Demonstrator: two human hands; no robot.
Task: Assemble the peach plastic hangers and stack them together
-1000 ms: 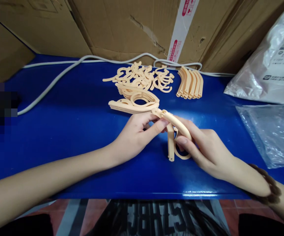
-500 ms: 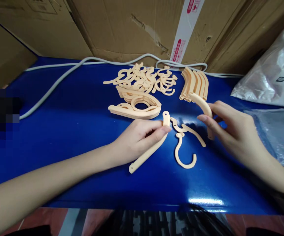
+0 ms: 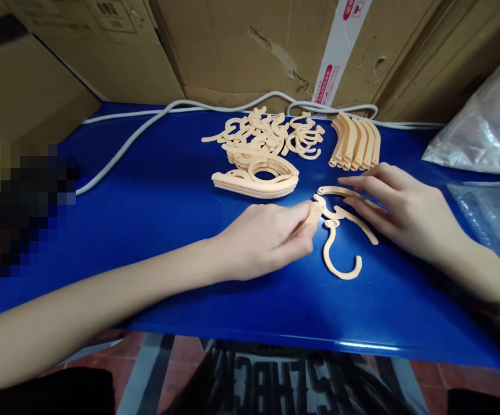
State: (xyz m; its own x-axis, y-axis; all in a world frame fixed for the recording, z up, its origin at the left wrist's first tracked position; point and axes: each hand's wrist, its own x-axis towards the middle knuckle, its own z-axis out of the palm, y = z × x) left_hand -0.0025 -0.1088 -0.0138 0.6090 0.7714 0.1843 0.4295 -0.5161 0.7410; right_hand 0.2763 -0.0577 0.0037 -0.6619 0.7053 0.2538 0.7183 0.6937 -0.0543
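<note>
Pinching a pale curved piece [image 3: 314, 213] between thumb and fingers, the left hand [image 3: 271, 239] is near a nested stack [image 3: 254, 185] of matching pale parts on a blue surface [image 3: 254, 305], in front of the stack and toward its right. The right hand [image 3: 409, 210] has its fingers loosely parted over a curved arm piece [image 3: 334, 190] lying to the right of the stack; whether they grip it, I cannot tell. Just in front of that arm are a slim notched piece [image 3: 360, 222] and a large open hook [image 3: 326, 251] (their ends lie so close that a join cannot be ruled out).

The layered stack looks like several finished sets. The set between the hands seems barely begun, its parts mostly separate. Plenty appears left: behind the stack sits a jumbled pile [image 3: 267, 138] of hooks and small parts, and behind and right of it, a neat row [image 3: 350, 144] of curved arms.
</note>
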